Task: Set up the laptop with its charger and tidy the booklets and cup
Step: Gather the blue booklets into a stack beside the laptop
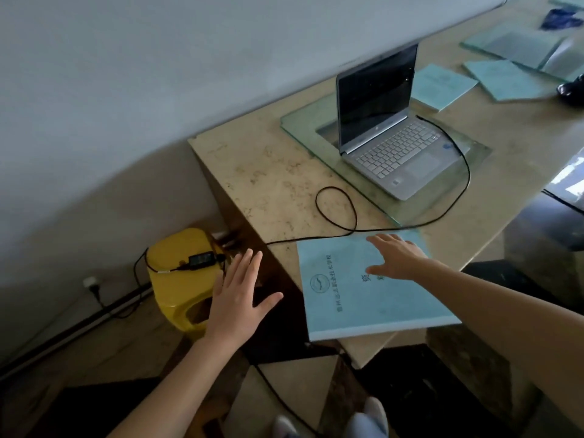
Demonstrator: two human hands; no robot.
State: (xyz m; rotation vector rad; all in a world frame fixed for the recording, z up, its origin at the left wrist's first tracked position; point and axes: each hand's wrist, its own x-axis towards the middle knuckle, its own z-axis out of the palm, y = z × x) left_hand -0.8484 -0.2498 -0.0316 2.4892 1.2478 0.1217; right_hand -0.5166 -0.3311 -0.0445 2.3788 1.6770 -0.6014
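— Both grips are spread wide, pinching nothing. See the right hand (393,259)? It lies flat, palm down, on the large blue booklet (369,289).

— And that booklet sits where?

— At the near corner of the stone surface (268,172), with its near edge hanging a little over the rim. The left hand (238,297) hovers off the surface, to the left of the booklet, fingers fanned, above the dark gap beside a yellow stool (181,276).

— What lies on the stool?

— The charger brick (201,259), black, on the stool's top. One lead goes left and down towards a wall socket (91,284) near the floor.

— And the laptop?

— The laptop (392,128) stands open farther back on a glass sheet (303,128), its screen dark, keyboard facing right and near. A black cable (336,210) runs from the laptop's right side, curves around its near corner, makes a loop on the bare stone, then passes just beyond the large booklet's far edge and drops off the left rim towards the stool.

— Any more booklets?

— Two smaller blue ones far right: one (442,86) just behind the screen, another (502,79) beyond it. More glass sheets lie at the far right corner. A dark object shows at the right edge, too cropped to tell what it is.
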